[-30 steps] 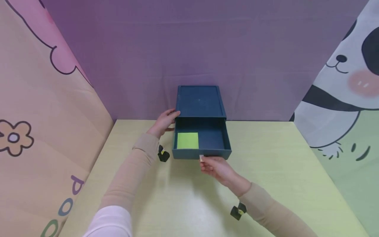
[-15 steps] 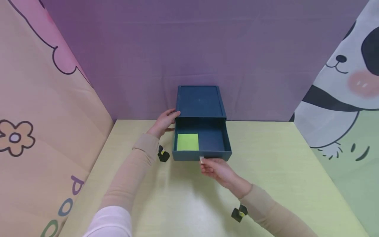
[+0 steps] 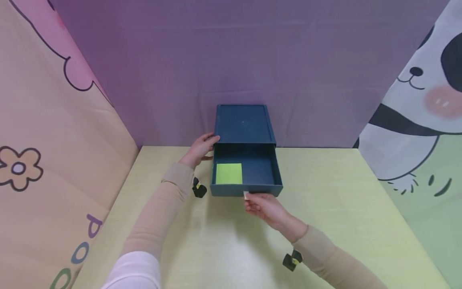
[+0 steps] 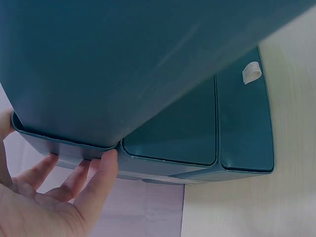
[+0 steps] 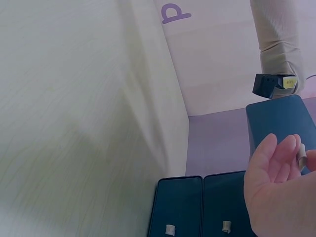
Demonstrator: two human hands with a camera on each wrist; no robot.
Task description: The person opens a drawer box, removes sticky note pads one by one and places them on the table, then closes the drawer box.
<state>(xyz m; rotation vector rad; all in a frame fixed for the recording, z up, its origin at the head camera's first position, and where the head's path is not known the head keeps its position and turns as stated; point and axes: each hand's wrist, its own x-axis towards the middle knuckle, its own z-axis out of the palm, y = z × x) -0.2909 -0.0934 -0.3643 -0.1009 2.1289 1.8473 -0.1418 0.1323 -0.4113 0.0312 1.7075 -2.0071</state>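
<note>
A dark blue drawer cabinet (image 3: 242, 124) stands against the back wall, its top drawer (image 3: 225, 190) slid out. In that drawer's left half lies a yellow-green square, like a sticky note (image 3: 229, 174). At the cabinet's left side my left hand (image 3: 200, 150) rests with the thumb at the top edge; its extended fingers (image 4: 101, 180) touch the side in the left wrist view. My right hand (image 3: 265, 206) pinches the white pull tab (image 3: 246, 195) on the drawer's front between thumb and fingers. The right wrist view shows that tab (image 5: 301, 157) partly hidden by fingers.
Lower drawers (image 5: 177, 202) with their own white tabs (image 4: 252, 72) sit pushed in beneath. Purple cloth (image 3: 238, 60) hangs close behind the cabinet. Printed side panels flank the pale table (image 3: 325, 192), which stretches out on both sides and in front.
The top drawer has come slightly farther out toward me, with the sticky note in it. My right hand moved with the tab; the left hand stayed in place.
</note>
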